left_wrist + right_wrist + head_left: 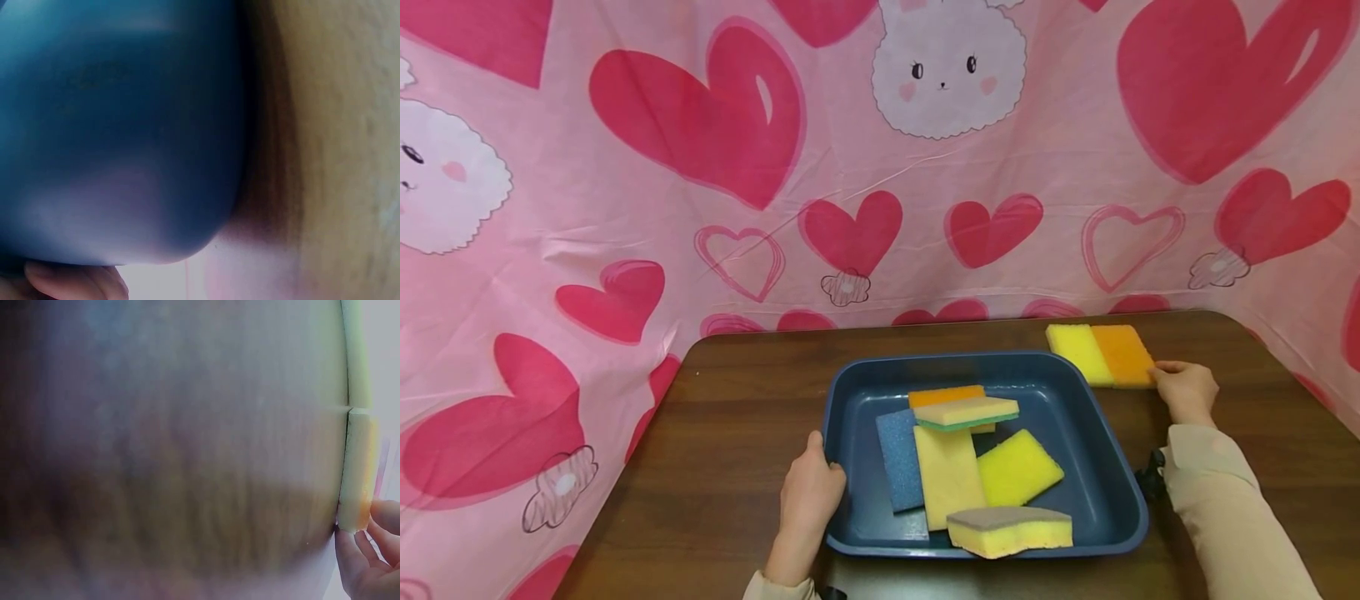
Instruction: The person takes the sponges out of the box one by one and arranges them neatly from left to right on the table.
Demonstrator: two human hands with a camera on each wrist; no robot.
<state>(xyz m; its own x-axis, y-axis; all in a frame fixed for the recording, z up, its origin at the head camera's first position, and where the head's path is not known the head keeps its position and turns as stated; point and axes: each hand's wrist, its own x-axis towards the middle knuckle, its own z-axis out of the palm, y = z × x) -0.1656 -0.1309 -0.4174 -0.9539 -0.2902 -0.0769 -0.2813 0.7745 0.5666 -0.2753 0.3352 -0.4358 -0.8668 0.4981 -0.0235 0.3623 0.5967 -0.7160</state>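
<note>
My left hand (pixel 811 492) grips the left rim of a dark blue rectangular tray (pixel 1112 467). In the left wrist view the tray's outer wall (pixel 125 156) fills much of the frame, with fingertips (pixel 69 281) at its edge. Toward the back right, my right hand (pixel 1187 390) pinches the near right end of an orange-topped sponge (pixel 1122 354). That sponge lies on the table against a yellow sponge (pixel 1078 354). In the right wrist view, thumb and fingers are around the end of the orange-topped sponge (pixel 357 469).
Inside the tray lie a blue sponge (pixel 900 458), a pale yellow one (pixel 949 479), a bright yellow one (pixel 1021 468), a grey-topped one (pixel 1011 533), a green-bottomed one (pixel 967 411) and an orange one (pixel 946 395). A brown wooden table (pixel 722 433) meets a pink heart-patterned cloth (pixel 850 125).
</note>
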